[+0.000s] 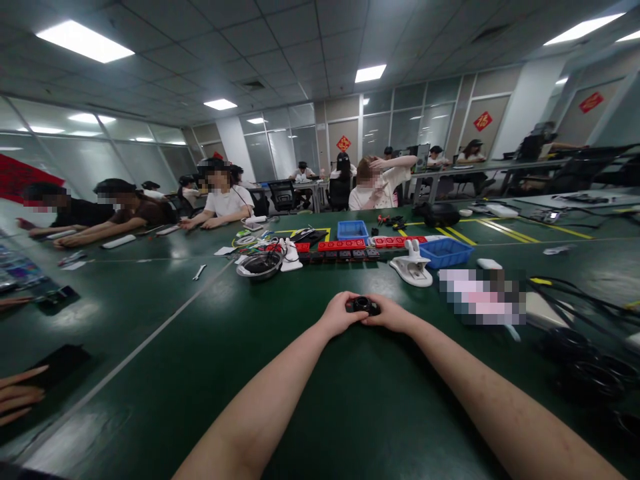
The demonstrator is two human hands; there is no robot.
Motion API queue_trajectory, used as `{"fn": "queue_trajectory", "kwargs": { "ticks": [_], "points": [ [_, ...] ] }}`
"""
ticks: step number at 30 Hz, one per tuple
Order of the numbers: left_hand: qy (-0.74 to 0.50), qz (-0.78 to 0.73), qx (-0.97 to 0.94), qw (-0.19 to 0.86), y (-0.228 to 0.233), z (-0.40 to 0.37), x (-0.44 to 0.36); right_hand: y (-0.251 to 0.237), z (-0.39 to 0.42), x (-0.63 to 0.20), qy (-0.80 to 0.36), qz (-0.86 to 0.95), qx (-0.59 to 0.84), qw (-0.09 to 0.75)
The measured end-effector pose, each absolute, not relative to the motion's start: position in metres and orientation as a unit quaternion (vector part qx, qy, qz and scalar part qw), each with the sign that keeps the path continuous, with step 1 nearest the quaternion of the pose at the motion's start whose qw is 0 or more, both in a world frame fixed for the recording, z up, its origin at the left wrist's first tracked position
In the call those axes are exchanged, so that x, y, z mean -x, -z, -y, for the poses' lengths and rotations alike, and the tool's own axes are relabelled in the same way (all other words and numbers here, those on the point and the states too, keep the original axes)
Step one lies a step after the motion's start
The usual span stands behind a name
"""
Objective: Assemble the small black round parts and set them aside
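Both arms stretch out over the green table [150, 373], and the left hand [341, 313] and right hand [391, 315] close from either side on a small black round part [363, 305], fingers curled and pinching it between them, low over the surface. Just beyond the hands sit a white stand [413, 268] and a blue tray [446, 252]. With only fingertip purchase, I'd guess the part could squirt loose and roll away.
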State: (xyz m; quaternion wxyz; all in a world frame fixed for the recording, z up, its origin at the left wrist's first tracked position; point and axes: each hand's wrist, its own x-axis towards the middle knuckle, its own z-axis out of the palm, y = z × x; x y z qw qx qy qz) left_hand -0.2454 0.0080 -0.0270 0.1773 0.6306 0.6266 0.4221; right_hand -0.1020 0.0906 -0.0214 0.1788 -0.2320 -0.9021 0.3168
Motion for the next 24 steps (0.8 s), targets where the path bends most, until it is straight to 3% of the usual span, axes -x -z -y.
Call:
{"fn": "queue_trajectory", "kwargs": {
  "ticks": [5, 13, 18, 24],
  "points": [
    [-0.416, -0.588, -0.656, 0.226, 0.027, -0.008, 0.253, 0.016, -0.096, 0.097, -0.466, 0.860, 0.166, 0.124],
    [-0.421, -0.593, -0.649, 0.224, 0.030, -0.011, 0.252, 0.023, -0.100, 0.100, -0.462, 0.855, 0.203, 0.120],
    [-0.416, -0.624, -0.632, 0.196, 0.028, -0.009, 0.248, 0.028, -0.097, 0.105, -0.349, 0.880, 0.291, 0.142],
    [-0.395, -0.736, -0.547, 0.054, 0.028, -0.007, 0.233, 0.032, -0.072, 0.120, -0.082, 0.890, 0.416, 0.170]
  ]
}}
